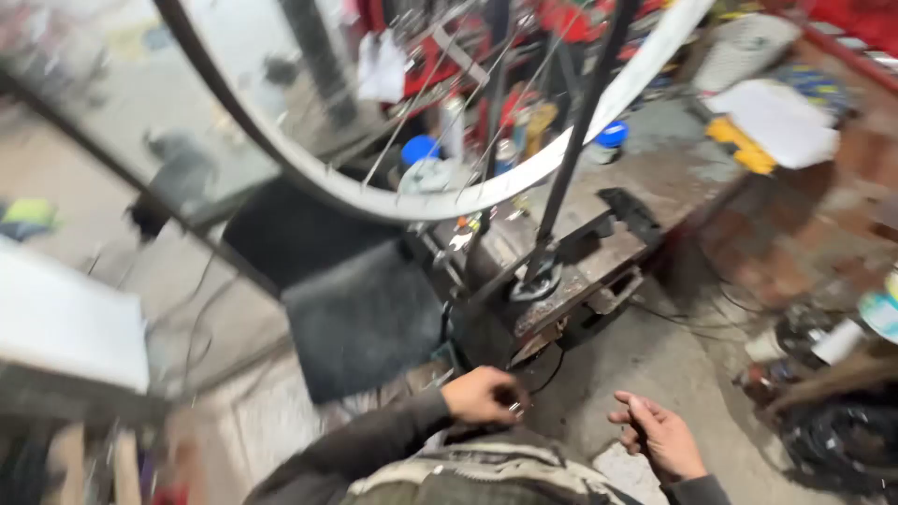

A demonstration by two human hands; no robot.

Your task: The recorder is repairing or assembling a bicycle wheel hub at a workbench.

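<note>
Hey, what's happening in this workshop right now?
A person looks down at a bicycle wheel rim mounted on a dark metal stand on a cluttered workbench. The left hand is closed near the waist, pinching something small and shiny. The right hand is open, palm up, holding nothing.

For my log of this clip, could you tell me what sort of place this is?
Probably a bicycle repair workshop: a spoked wheel rim stands in a truing stand on a cluttered metal workbench, with spray cans behind it and a bare concrete floor.
</note>
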